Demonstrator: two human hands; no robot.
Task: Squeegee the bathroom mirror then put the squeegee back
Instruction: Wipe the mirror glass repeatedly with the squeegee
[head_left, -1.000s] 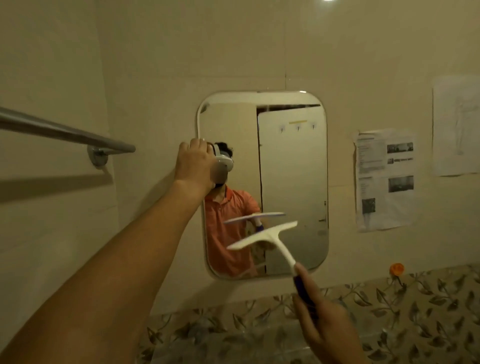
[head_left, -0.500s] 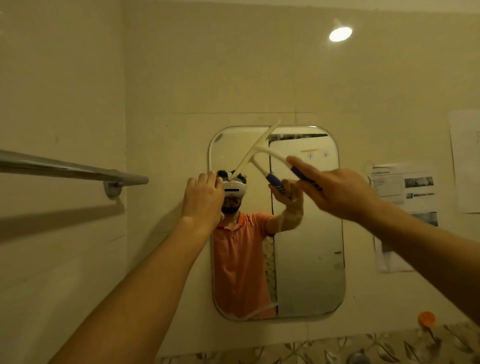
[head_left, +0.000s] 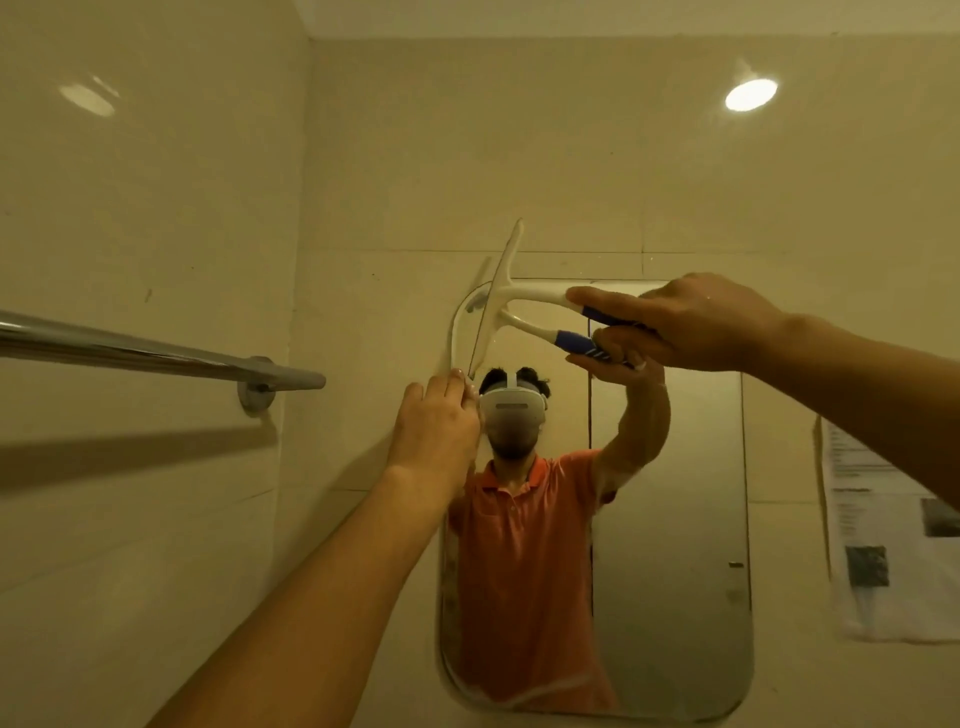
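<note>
A rounded rectangular mirror (head_left: 670, 545) hangs on the tiled wall ahead. My right hand (head_left: 691, 322) is shut on the blue grip of a white squeegee (head_left: 501, 306). Its blade stands nearly upright against the mirror's top left corner, and its upper end pokes above the glass. My left hand (head_left: 436, 431) rests on the mirror's left edge just below the blade, fingers curled and holding no loose object. The glass reflects a person in an orange shirt and the squeegee handle.
A chrome towel bar (head_left: 156, 353) sticks out from the left wall at hand height. Printed paper sheets (head_left: 883, 545) are stuck to the wall right of the mirror. A ceiling light reflection (head_left: 750, 94) shines at the upper right.
My right hand raised the squeegee from below the mirror to its top left corner and turned the blade upright. The view tilted upward. My left hand stayed on the mirror's left edge.
</note>
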